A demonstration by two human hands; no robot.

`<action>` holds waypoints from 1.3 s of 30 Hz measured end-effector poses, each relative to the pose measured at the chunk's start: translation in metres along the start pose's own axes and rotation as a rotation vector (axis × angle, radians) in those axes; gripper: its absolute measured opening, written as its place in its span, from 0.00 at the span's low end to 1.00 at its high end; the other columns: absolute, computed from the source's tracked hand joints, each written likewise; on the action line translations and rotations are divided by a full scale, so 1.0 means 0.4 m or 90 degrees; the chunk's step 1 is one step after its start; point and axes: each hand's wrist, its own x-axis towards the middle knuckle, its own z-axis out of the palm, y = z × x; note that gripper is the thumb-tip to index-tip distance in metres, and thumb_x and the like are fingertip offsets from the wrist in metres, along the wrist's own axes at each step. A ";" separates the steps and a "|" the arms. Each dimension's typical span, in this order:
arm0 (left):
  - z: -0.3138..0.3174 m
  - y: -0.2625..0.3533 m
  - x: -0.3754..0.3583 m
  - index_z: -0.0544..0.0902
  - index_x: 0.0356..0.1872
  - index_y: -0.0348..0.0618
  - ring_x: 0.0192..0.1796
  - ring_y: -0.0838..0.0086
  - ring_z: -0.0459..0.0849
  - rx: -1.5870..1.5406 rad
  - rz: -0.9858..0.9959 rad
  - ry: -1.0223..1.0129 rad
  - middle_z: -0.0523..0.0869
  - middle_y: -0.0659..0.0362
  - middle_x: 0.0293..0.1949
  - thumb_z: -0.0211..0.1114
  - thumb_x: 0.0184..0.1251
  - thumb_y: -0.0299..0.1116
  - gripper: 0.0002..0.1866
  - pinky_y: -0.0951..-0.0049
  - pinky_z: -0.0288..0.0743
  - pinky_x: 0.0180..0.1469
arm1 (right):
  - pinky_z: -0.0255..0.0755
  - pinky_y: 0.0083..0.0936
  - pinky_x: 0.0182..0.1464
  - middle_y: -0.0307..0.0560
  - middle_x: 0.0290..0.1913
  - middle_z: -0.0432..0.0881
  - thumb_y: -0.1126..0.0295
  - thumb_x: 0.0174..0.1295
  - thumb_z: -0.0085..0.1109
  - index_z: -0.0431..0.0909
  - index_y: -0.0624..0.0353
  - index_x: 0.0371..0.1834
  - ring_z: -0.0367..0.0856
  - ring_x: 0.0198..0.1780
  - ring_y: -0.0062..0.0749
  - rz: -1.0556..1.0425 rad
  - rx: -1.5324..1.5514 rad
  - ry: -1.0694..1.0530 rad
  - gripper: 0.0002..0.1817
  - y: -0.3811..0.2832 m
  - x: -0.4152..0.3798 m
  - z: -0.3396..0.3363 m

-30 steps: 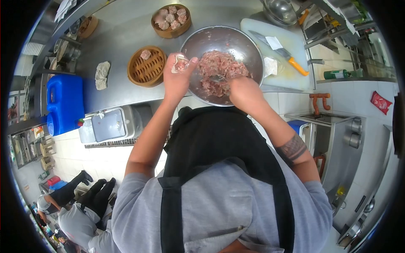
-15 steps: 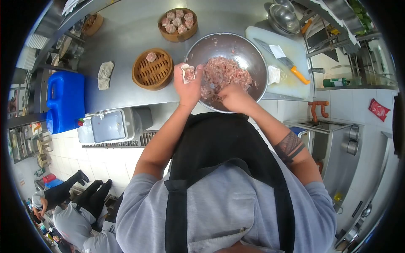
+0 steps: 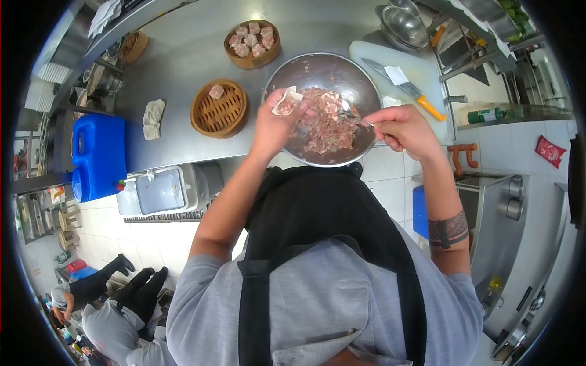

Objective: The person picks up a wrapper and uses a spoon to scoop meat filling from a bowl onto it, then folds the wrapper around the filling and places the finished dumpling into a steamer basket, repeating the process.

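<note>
My left hand (image 3: 273, 129) is closed around a dumpling wrapper (image 3: 289, 99) with pink meat in it, at the left rim of a large steel bowl (image 3: 360, 73). Minced meat filling (image 3: 326, 137) lies in the bowl. My right hand (image 3: 403, 129) pinches the handle of a thin metal utensil (image 3: 361, 121), a spoon or fork, over the meat. Its head is partly lost in the filling. Left of the bowl, one dumpling (image 3: 216, 91) sits in a bamboo steamer (image 3: 235, 124). Several more dumplings (image 3: 251, 40) fill a second steamer (image 3: 254, 63) farther back.
A knife (image 3: 421, 100) with an orange handle lies on a white cutting board (image 3: 366, 50) right of the bowl. Metal bowls (image 3: 405, 25) stand behind it. At the left are a folded cloth (image 3: 153, 119) and a blue jug (image 3: 104, 155). Other people (image 3: 116, 329) are at lower left.
My right hand has risen out of the filling and moved right, bringing the utensil into sight. My left hand has turned and shifted slightly right with the wrapper. The view has shifted slightly.
</note>
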 end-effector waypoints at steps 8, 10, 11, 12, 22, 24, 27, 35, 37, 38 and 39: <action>-0.024 -0.018 0.008 0.84 0.46 0.39 0.40 0.80 0.88 0.106 0.005 0.035 0.91 0.60 0.38 0.75 0.73 0.33 0.11 0.78 0.80 0.41 | 0.79 0.41 0.39 0.48 0.30 0.87 0.75 0.59 0.61 0.91 0.59 0.45 0.88 0.34 0.44 -0.228 -0.489 0.071 0.14 0.113 0.049 0.041; -0.049 -0.047 0.008 0.83 0.46 0.39 0.39 0.83 0.85 0.139 0.055 0.010 0.89 0.63 0.37 0.75 0.73 0.34 0.11 0.78 0.79 0.40 | 0.80 0.45 0.42 0.50 0.33 0.87 0.75 0.57 0.60 0.91 0.58 0.42 0.88 0.38 0.49 -0.274 -0.646 0.040 0.13 0.162 0.082 0.072; -0.049 -0.043 0.001 0.83 0.46 0.40 0.39 0.84 0.84 0.147 0.035 0.023 0.88 0.64 0.37 0.75 0.73 0.34 0.11 0.78 0.78 0.40 | 0.81 0.49 0.45 0.52 0.37 0.87 0.75 0.55 0.60 0.90 0.57 0.39 0.88 0.43 0.54 -0.324 -0.802 0.008 0.12 0.178 0.094 0.090; -0.049 -0.041 -0.004 0.83 0.45 0.40 0.39 0.85 0.83 0.154 0.017 0.035 0.87 0.65 0.37 0.76 0.73 0.35 0.11 0.78 0.78 0.40 | 0.81 0.49 0.45 0.52 0.37 0.87 0.75 0.55 0.60 0.90 0.57 0.39 0.88 0.43 0.54 -0.323 -0.800 0.005 0.12 0.186 0.100 0.110; -0.019 -0.108 -0.028 0.82 0.49 0.36 0.40 0.81 0.81 0.265 0.225 0.234 0.85 0.63 0.37 0.75 0.74 0.36 0.15 0.75 0.78 0.48 | 0.82 0.49 0.50 0.54 0.40 0.86 0.78 0.52 0.59 0.88 0.62 0.36 0.88 0.46 0.54 -0.346 -0.741 -0.021 0.10 0.223 0.083 0.186; -0.027 -0.137 -0.020 0.81 0.49 0.36 0.40 0.81 0.80 0.321 0.310 0.289 0.84 0.63 0.37 0.75 0.74 0.35 0.15 0.76 0.77 0.48 | 0.82 0.50 0.50 0.56 0.39 0.87 0.78 0.52 0.59 0.88 0.63 0.35 0.88 0.45 0.56 -0.324 -0.726 -0.022 0.10 0.220 0.082 0.196; -0.024 -0.154 -0.017 0.82 0.48 0.40 0.38 0.76 0.83 0.309 0.335 0.316 0.85 0.60 0.36 0.76 0.72 0.39 0.16 0.72 0.78 0.45 | 0.82 0.49 0.50 0.60 0.37 0.89 0.78 0.54 0.58 0.88 0.66 0.35 0.88 0.43 0.59 -0.245 -0.677 -0.032 0.10 0.232 0.085 0.206; -0.039 -0.093 -0.007 0.81 0.50 0.40 0.41 0.79 0.84 0.196 0.175 0.197 0.87 0.61 0.39 0.76 0.71 0.30 0.14 0.75 0.78 0.48 | 0.72 0.22 0.31 0.39 0.28 0.85 0.74 0.65 0.61 0.91 0.64 0.45 0.78 0.27 0.19 0.020 -0.268 -0.035 0.11 0.175 0.090 0.126; -0.036 -0.065 -0.009 0.80 0.50 0.39 0.42 0.79 0.85 0.136 0.122 0.141 0.88 0.60 0.41 0.74 0.72 0.27 0.13 0.75 0.78 0.49 | 0.70 0.21 0.28 0.38 0.28 0.84 0.74 0.66 0.61 0.91 0.65 0.46 0.76 0.26 0.18 0.005 -0.282 -0.007 0.12 0.109 0.056 0.088; -0.031 -0.046 -0.011 0.79 0.52 0.39 0.44 0.76 0.87 0.040 0.061 0.083 0.90 0.58 0.42 0.73 0.73 0.27 0.13 0.74 0.79 0.48 | 0.67 0.19 0.26 0.37 0.28 0.83 0.74 0.68 0.61 0.90 0.65 0.48 0.74 0.24 0.16 -0.009 -0.293 0.022 0.12 0.069 0.038 0.074; -0.028 -0.032 -0.012 0.79 0.53 0.38 0.45 0.74 0.89 -0.055 0.000 0.024 0.91 0.56 0.43 0.71 0.73 0.26 0.12 0.73 0.80 0.48 | 0.67 0.19 0.26 0.37 0.28 0.83 0.74 0.68 0.61 0.90 0.65 0.48 0.74 0.24 0.16 -0.010 -0.294 0.022 0.12 0.038 0.026 0.064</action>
